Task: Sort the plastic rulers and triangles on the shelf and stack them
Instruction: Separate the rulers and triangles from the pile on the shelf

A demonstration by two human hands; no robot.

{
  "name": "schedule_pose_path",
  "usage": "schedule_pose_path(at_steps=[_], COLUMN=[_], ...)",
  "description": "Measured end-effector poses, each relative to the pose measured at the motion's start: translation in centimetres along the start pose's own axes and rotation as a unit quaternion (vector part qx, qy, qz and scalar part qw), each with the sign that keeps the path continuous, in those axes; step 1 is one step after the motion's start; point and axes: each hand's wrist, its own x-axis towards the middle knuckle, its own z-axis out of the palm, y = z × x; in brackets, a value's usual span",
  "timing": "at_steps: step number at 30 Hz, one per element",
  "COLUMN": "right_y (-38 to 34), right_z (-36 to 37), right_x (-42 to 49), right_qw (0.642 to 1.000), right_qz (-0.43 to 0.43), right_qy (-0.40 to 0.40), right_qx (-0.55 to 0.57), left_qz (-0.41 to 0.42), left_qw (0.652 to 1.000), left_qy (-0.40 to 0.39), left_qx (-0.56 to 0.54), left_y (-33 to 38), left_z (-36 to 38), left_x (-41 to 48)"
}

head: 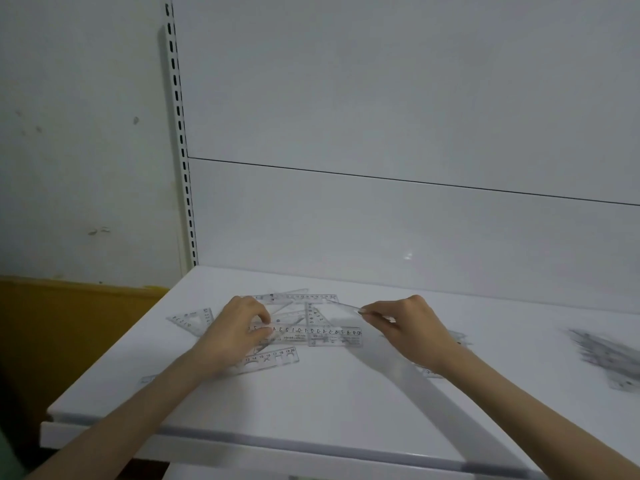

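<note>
Shelf edge: the white shelf [311, 410] runs across in front of me, its front lip nearest.
Stencil ruler: a clear stencil ruler [273, 358] with cut-out shapes lies flat just under my left wrist, partly covered by it.
Half-hidden piece: another clear piece, the hidden piece [431, 371], shows only a corner from beneath my right forearm.
Left hand: my left hand [242, 327] curls its fingers and thumb round the left end of the numbered ruler [322, 332], pinching it.
Numbered ruler: it lies crosswise between my two hands, flat on the heap of clear pieces, digits readable along its far edge.
Right hand: my right hand [405, 327] pinches a thin clear strip [346, 306] between thumb and fingertips, lifted off the shelf; seen edge-on, I cannot tell whether it is a ruler or a triangle.
Small triangle: a small triangle [194, 318] lies alone, left of my left hand.
Sorted stack: a blurred stack [609, 358] of clear pieces sits well apart at the right.
Rear rulers: more rear rulers [298, 297] overlap behind my left hand.
Back panel: the white back panel [381, 220] rises behind the shelf.
Upright: a slotted upright [180, 133] stands at its left edge.
</note>
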Motion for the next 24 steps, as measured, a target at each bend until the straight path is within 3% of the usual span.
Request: schedule_pose_path(at_steps=[6, 8, 11, 13, 19, 24], right_y=[-0.3, -0.6, -1.5, -1.6, 1.1, 5.6], right_z=[-0.2, -0.7, -2.2, -3.2, -6.6, -10.2], right_x=[-0.1, -0.2, -0.7, -1.4, -5.5, -9.3], right_qw=[1.0, 0.996, 0.949, 0.92, 0.872, 0.849], right_qz=[0.008, 0.031, 0.104, 0.125, 0.174, 0.204], right_qy=[-0.005, 0.001, 0.011, 0.014, 0.037, 0.046], right_qx=[0.01, 0.081, 0.297, 0.372, 0.457, 0.485], left_qz=[-0.008, -0.009, -0.013, -0.027, -0.08, -0.057], left_qw=[0.997, 0.996, 0.99, 0.981, 0.932, 0.932], left_qy=[0.049, 0.053, 0.062, 0.061, 0.002, 0.005], left_qx=[-0.059, -0.074, -0.123, -0.183, -0.354, -0.357], left_y=[0.5, 0.9, 2.0, 3.3, 9.1, 14.4], left_z=[-1.3, -2.0, -2.7, -2.6, 0.1, 3.5], left_x=[-0.3, -0.2, 0.2, 0.7, 2.8, 4.5])
